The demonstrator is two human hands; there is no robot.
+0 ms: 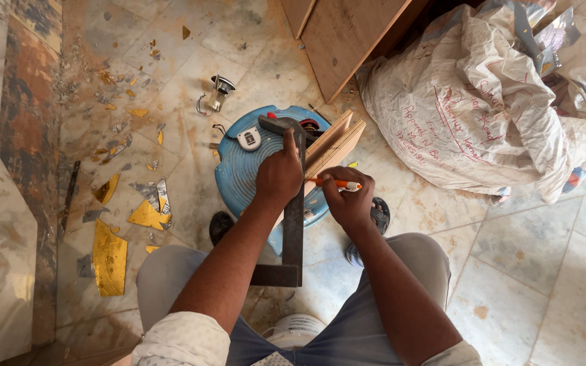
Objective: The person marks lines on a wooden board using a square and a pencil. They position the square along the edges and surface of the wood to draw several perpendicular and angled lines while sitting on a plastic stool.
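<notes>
My left hand point(278, 175) presses down on a dark metal try square point(294, 230) laid along a plywood strip point(334, 144). The strip rests across an overturned blue plastic tub point(235, 173). My right hand point(348, 196) grips an orange and white pen point(334, 183), its tip against the wood beside the square's blade. A white tape measure point(249, 139) and a dark tool with a red part point(286, 124) lie on the tub just beyond my left hand.
A large white sack point(483, 108) bulges at the right, with wooden boards point(340, 34) leaning behind it. Gold and grey scraps point(110, 257) litter the marble floor at left. A small light fitting point(219, 91) lies beyond the tub.
</notes>
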